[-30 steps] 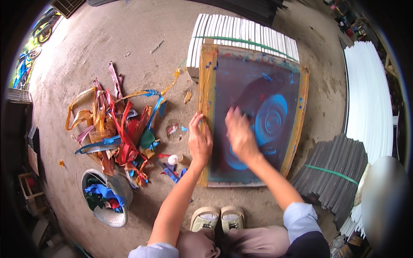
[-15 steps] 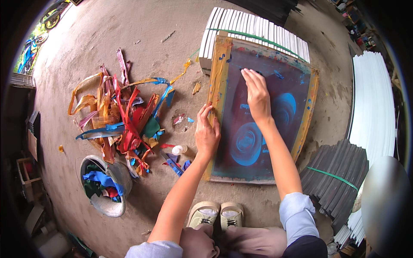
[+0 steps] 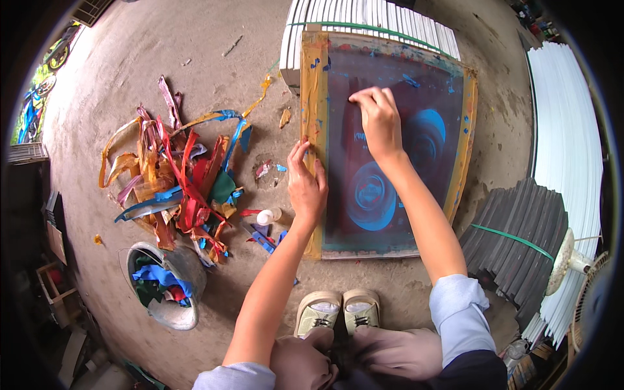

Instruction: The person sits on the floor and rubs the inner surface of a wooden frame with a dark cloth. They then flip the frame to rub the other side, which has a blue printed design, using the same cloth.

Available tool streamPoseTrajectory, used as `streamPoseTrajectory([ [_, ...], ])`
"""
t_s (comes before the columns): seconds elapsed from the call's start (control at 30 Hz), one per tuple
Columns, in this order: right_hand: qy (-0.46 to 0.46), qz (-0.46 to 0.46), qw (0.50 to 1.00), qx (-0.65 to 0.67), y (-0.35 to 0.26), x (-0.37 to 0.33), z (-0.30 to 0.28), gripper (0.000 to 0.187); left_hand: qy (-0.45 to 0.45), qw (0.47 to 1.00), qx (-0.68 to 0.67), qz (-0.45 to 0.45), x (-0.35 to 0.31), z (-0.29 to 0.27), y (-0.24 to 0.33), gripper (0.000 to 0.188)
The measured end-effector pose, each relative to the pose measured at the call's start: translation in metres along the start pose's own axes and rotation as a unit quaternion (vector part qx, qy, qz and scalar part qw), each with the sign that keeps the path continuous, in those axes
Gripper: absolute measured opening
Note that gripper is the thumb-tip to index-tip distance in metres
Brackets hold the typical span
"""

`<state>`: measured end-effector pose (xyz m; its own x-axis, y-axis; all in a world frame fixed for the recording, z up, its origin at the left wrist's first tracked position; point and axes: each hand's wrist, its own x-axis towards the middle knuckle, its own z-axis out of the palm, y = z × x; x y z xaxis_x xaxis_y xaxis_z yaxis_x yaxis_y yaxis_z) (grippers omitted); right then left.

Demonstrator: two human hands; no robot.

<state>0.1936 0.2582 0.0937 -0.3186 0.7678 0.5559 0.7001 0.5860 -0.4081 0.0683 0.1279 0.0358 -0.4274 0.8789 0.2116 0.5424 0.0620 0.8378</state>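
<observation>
A screen-printing frame (image 3: 313,97) with taped, paint-marked edges lies in front of me. Its dark mesh carries bright blue round shapes. My left hand (image 3: 307,188) is at the frame's left edge, thumb over the border and fingers along its outer side, gripping it. Over the upper part of the mesh, my right hand (image 3: 381,127) is bent with its fingertips drawn together in a pinch. Whatever those fingertips hold, if anything, is hidden or too small to name.
Stacked white sheets (image 3: 370,14) with a green strap sit behind the frame. Left lie crumpled coloured strips (image 3: 185,185), a small white bottle (image 3: 265,216), a blue cutter (image 3: 262,240) and a bucket of rags (image 3: 188,317). Right are strapped dark sheets (image 3: 513,227) and white sheets (image 3: 565,117).
My right hand has gone from stretched fingers to a bent pinch, a little further left on the mesh. My left hand stays at the frame's edge. The whole view has shifted slightly.
</observation>
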Motion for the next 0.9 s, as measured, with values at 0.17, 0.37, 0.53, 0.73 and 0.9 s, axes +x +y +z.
streamPoseTrajectory([
  [0.17, -0.036, 0.022, 0.999, 0.017, 0.0, -0.034, -0.004, 0.01, 0.004, 0.999, 0.02, 0.025, -0.002, -0.003, 0.001, 0.046],
  [0.37, -0.043, 0.066, 0.996, -0.051, -0.01, -0.018, -0.003, 0.007, -0.007, 1.0, 0.007, 0.009, -0.003, -0.007, 0.001, 0.046],
  [0.53, -0.034, 0.062, 0.993, -0.089, -0.006, -0.016, 0.0, 0.006, 0.009, 1.0, 0.017, 0.014, -0.005, -0.004, 0.002, 0.047],
  [0.73, -0.057, 0.134, 0.989, 0.009, -0.014, -0.054, 0.009, 0.008, 0.004, 1.0, 0.021, 0.014, -0.002, -0.008, -0.002, 0.047],
  [0.9, 0.053, 0.101, 0.993, 0.01, 0.014, 0.021, 0.018, 0.006, -0.003, 1.0, 0.02, 0.007, -0.004, -0.002, 0.009, 0.047],
])
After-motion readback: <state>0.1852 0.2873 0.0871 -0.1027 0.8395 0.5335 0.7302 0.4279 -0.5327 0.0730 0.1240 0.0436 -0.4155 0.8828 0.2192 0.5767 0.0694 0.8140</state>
